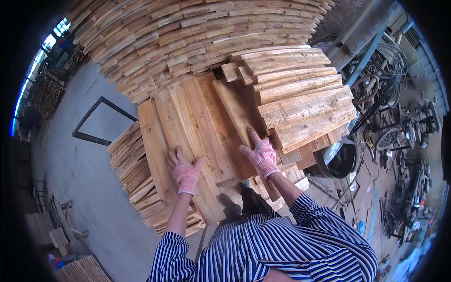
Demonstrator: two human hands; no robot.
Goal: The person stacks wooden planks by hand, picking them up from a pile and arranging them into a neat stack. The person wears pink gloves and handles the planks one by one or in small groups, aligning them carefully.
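Both my hands wear pink-and-white knit gloves. My left hand (184, 173) lies on a wooden board (170, 127) in the row of boards at left, its fingers and thumb spread apart. To its right, my right hand (261, 154) grips a narrow wooden plank (231, 108) between thumb and fingers. That plank is slightly blurred and lies at a slant, its near end reaching below my hand. Beneath it shows a reddish-brown wooden surface (213, 101). A stack of thick boards (305, 105) sits just beyond my right hand.
A tall wall of stacked boards (188, 37) rises at the far side. More boards (134, 174) are piled low at left, near a black metal frame (101, 105) on the grey floor (80, 169). A dark round container (343, 160), cables (387, 61) and scattered metal parts lie at right.
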